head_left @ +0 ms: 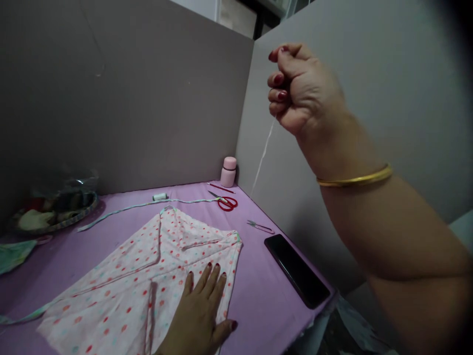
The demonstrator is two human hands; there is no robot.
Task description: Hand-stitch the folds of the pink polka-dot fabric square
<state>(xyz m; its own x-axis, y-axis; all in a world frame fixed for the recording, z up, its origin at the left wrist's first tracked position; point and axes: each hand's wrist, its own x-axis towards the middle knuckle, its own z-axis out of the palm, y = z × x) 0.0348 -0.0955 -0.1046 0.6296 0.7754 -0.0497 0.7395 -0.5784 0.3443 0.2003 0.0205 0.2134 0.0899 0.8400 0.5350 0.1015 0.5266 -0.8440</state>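
My left hand (pixel 201 310) lies flat, fingers stretched out, on a white fabric piece with red and teal dots (pixel 140 281) spread over the purple table (pixel 266 305). My right hand (pixel 301 86) is raised high near the right partition, fingers pinched shut on a thin white thread (pixel 263 157) that runs down toward the table. A gold bangle (pixel 354 178) circles that wrist. Whether a needle is in the pinch is hidden.
Red scissors (pixel 226 201), small thread snips (pixel 259 226), a black phone (pixel 296 269), a pink bottle (pixel 228 171), a thread spool (pixel 160 196) and a long fabric strip (pixel 121 209) lie on the table. A basket of scraps (pixel 51 209) sits at the left. Grey partitions enclose the table's back and right sides.
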